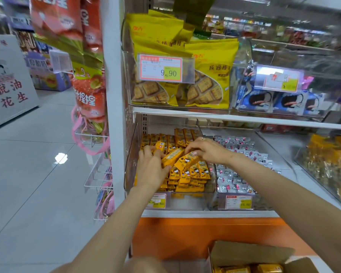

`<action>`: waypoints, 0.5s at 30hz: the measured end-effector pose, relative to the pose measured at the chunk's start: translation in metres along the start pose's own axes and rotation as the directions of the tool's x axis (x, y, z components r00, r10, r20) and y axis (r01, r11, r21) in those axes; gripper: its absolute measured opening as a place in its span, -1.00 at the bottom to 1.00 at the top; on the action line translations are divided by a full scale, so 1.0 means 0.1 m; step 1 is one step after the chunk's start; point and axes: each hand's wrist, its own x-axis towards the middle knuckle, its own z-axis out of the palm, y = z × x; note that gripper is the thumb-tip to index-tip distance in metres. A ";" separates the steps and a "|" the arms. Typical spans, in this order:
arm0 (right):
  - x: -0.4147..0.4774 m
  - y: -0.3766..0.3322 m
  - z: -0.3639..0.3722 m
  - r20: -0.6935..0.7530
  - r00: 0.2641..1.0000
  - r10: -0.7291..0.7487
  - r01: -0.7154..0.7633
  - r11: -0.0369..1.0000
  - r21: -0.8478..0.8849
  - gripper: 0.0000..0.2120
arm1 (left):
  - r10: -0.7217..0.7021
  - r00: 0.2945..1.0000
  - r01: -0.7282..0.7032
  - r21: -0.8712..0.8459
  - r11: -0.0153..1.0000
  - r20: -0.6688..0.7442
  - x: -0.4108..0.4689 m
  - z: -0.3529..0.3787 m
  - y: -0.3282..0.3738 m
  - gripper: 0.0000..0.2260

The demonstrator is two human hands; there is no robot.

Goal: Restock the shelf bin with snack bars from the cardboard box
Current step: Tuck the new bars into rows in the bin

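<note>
A: Hands first, where are they?
B: Left hand (150, 168) and right hand (207, 150) are both inside the shelf bin (130, 154), close together. Can't tell if they touch. Left has its fingers and thumb curled round tilted snack bars (172, 157) on top of the pile. Right pinches another tilted one just beside them with bent fingertips.
A: Bin?
B: Clear plastic. Orange bars in upright rows at its back, stacked flat at its front, loose ones on top.
A: Around the bin, biggest first.
B: Right of the bin, touching it, is a second clear bin (218, 200) of silver-white packets. Above the bin, one shelf up, are yellow cracker bags (207, 83). Below the bin and to its right, at the bottom edge of the view, is the cardboard box (250, 253), flap up, more orange bars showing inside.
A: Small stuff?
B: Price tag (158, 200) on the bin's front wall, partly behind the left wrist. Ring (202, 138) on a right-hand finger.
</note>
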 end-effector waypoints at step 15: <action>-0.04 -0.06 -0.02 -0.028 0.999 -0.026 0.030 0.985 0.170 -0.71 | 0.086 0.996 -0.084 0.040 0.996 -0.027 0.00 -0.03 0.10 -0.53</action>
